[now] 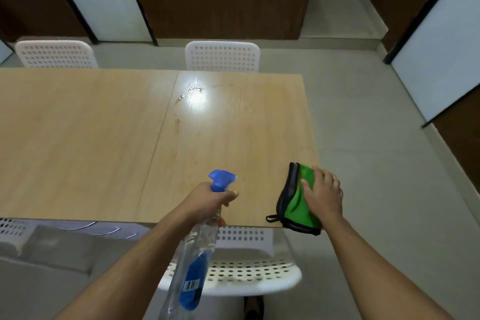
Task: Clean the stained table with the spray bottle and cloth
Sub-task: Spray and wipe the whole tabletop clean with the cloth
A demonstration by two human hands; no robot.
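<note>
2 hands in view: both mine, both occupied.
Head view, left hand: my left hand (207, 196) grips the neck of the spray bottle (193, 254), fingers curled round it just below the blue trigger head, which points out over the table.
Head view, spray bottle: clear body with a blue label, tilted, its base toward me and hanging past the near table edge, above the floor.
Head view, right hand: my right hand (323, 195) lies flat on the cloth (293, 205), fingers spread and fairly straight, pressing it down.
Head view, cloth: green with a dark border and a small black loop, folded, resting at the near right corner of the table, slightly overhanging the near edge.
Head view, table: the wooden table (91, 125) has a seam down its middle; wet stains (193, 91) sit near the far edge, beside a bright glare, with smaller drops along the seam.
Head view, seating: 2 white perforated chairs (223, 56) stand at the far side; 1 white chair (241, 267) stands at the near side, below the bottle.
</note>
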